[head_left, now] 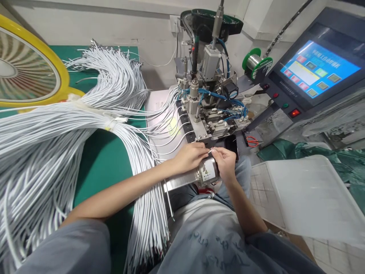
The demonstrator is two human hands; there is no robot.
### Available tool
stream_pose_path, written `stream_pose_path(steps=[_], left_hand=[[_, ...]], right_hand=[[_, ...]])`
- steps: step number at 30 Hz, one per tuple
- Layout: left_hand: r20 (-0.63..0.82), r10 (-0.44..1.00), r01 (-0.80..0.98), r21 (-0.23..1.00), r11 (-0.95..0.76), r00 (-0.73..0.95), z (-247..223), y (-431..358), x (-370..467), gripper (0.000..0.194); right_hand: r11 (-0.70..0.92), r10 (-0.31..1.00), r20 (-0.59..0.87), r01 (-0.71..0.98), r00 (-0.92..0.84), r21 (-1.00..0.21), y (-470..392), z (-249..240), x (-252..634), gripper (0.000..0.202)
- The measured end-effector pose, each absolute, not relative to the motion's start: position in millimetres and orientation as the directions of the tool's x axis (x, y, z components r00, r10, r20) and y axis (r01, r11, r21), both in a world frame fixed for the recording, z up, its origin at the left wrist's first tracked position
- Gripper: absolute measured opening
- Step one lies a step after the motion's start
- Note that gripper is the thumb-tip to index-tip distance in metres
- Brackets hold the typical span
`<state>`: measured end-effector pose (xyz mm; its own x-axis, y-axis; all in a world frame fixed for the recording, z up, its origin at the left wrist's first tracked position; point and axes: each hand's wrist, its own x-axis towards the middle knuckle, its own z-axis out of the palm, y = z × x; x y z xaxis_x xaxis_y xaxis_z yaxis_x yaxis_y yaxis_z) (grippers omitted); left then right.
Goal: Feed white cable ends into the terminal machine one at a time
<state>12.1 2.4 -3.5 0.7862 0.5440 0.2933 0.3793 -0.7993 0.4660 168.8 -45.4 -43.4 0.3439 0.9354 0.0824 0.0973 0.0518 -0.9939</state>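
My left hand [191, 156] is closed on the end part of a white cable [211, 150], just in front of the machine. With bent fingers, my right hand [226, 161] pinches the tip of the same cable, where thin wires seem to show; the detail is too small to make out. Both hands are close together above a metal cylinder with a white label [207, 171]. Behind them stands the wire-processing machine [196, 104], with several white cables lying in its black slotted edge [185, 121].
A large bundle of white cables [114, 123] covers much of the green table [98, 167] at left. A yellow fan [64, 72] stands beyond it. At right are a control screen [319, 70], a solder wire spool [253, 61], red-handled scissors [252, 142] and a white plastic bin [308, 190].
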Motion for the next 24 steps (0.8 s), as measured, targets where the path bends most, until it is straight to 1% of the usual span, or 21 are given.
stream_pose_path(steps=[4,7,10,13,19,24], left_hand=[[0.082,0.563,0.507,0.343,-0.791,0.822,-6,6,13,0.025],[0.018,0.562,0.535,0.28,-0.797,0.827,-11,11,12,0.025],[-0.014,0.538,0.527,0.224,-0.82,0.843,-14,13,11,0.025],[-0.047,0.549,0.548,0.172,-0.819,0.835,-12,11,12,0.027],[-0.041,0.557,0.555,0.179,-0.813,0.829,-9,8,13,0.031],[-0.041,0.557,0.556,0.144,-0.818,0.83,-11,7,12,0.036]], right_hand=[[-0.042,0.984,-0.016,0.144,0.178,-0.989,-35,-55,187,0.023],[-0.123,0.988,-0.111,0.121,0.105,-0.985,-27,-63,194,0.029],[-0.187,0.978,-0.177,0.077,0.112,-0.979,-21,-70,193,0.03],[-0.202,0.974,-0.196,0.043,0.115,-0.978,-18,-74,188,0.028],[-0.165,0.984,-0.163,0.017,0.072,-0.986,-17,-79,187,0.025],[-0.18,0.983,-0.181,-0.019,0.045,-0.984,-17,-81,187,0.023]])
